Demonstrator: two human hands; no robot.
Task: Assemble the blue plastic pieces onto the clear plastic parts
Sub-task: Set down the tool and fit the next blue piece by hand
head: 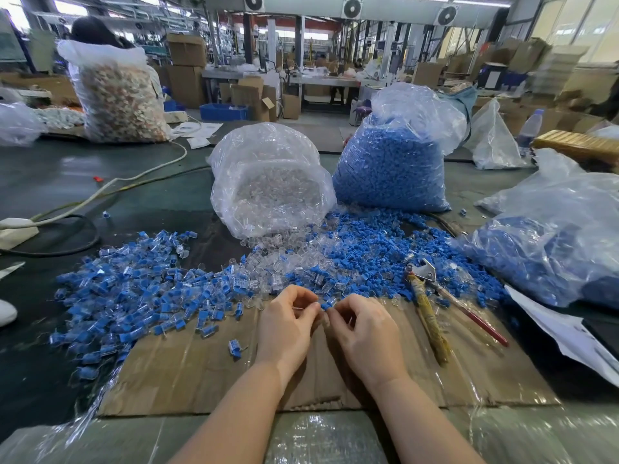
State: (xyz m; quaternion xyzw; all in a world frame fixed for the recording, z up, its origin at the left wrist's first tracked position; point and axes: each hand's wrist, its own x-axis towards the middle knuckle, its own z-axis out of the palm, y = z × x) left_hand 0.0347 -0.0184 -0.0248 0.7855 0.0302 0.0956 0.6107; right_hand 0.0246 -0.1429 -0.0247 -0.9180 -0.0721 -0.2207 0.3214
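Blue plastic piece (325,306) pinched between curled fingertips of left hand (288,321) and right hand (363,324), close together.

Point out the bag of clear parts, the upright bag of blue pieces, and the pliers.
bag of clear parts (268,182): head view, front of its transparent wall.
upright bag of blue pieces (388,169): head view, middle of its blue-filled side.
pliers (422,270): head view, metal head.
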